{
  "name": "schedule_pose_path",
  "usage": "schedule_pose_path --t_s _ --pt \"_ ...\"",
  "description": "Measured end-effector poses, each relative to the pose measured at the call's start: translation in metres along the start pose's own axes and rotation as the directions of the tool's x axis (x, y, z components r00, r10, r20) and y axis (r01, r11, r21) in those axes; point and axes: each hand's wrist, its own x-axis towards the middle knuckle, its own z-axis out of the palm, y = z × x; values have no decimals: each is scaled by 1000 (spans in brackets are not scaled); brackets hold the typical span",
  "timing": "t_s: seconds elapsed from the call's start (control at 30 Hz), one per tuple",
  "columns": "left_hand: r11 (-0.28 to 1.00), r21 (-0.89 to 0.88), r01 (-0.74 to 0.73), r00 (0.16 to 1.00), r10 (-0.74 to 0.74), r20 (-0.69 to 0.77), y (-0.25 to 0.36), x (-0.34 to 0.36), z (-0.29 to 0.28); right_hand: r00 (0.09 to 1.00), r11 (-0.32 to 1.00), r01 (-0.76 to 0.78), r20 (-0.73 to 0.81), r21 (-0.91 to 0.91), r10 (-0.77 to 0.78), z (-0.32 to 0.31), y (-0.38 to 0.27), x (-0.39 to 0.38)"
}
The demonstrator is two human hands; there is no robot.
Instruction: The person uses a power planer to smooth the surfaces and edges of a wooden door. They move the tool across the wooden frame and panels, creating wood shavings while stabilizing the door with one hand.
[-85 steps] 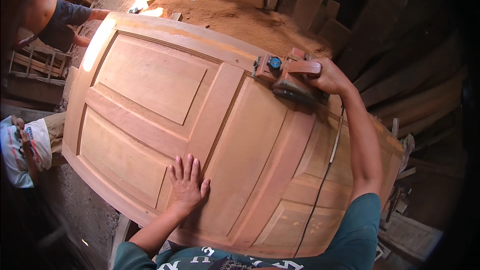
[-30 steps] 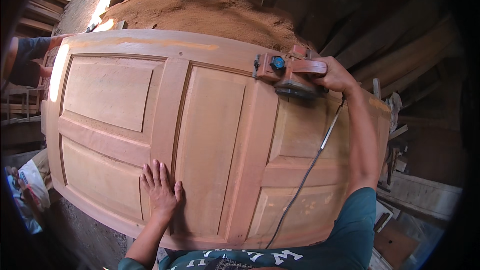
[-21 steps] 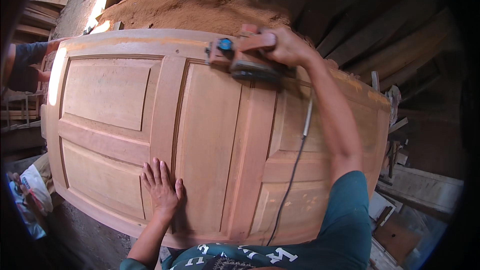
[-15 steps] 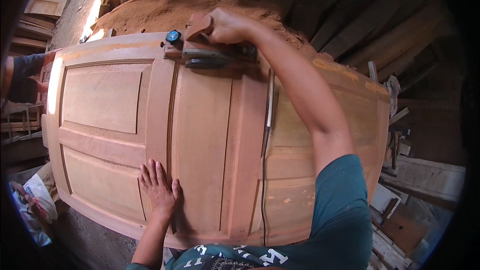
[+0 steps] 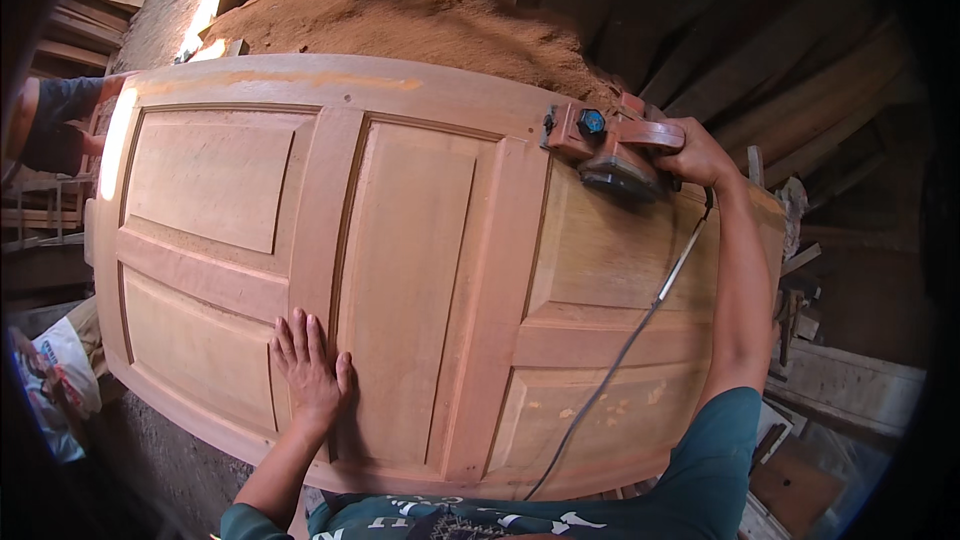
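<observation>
Cloth of our green shirt (image 5: 718, 445) borders the near edge of one wooden door (image 5: 492, 280), whose long axis runs left to right before us. Our left hand (image 5: 312, 385) lies flat, palm down, thumb spread, gripping nothing, on the upright bar between the lower left panel (image 5: 200, 343) and the tall middle panel (image 5: 405, 300). We count five raised panels in view: two at left, one tall, two at right. One dark cord (image 5: 628, 345) crosses the door's right half from the near edge toward the far one. There our right hand (image 5: 697, 152) is wrapped around the handle of one red planer (image 5: 612, 148), sitting along the far edge, right of the middle. Its blue-knobbed end points left, its long axis following that edge, and ahead of it a long run of rail reaches the far left corner. Beyond the far edge we see one heap of sawdust (image 5: 400, 30), then dark boards (image 5: 830, 100), too dim to count. Past the left end, two people show in part, one in dark clothing (image 5: 52, 128), one in a white shirt (image 5: 68, 368).
</observation>
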Motion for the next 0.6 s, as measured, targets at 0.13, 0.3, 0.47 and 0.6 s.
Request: schedule_pose_path --t_s 0.13,0.3,0.47,0.6 --pt "1000 -19 5 1000 -5 -1 -1 1 0 999 1000 22 22 22 -23 9 -8 14" --pt "996 -83 21 999 -18 33 -1 0 -4 989 989 143 20 40 -144 28 -59 41" --pt "996 -77 42 998 -38 48 -1 -1 -6 982 969 184 16 165 -189 66 -144 53" --pt "994 -100 38 999 -35 38 0 1 -7 974 933 223 -103 284 -202 120 -200 48"
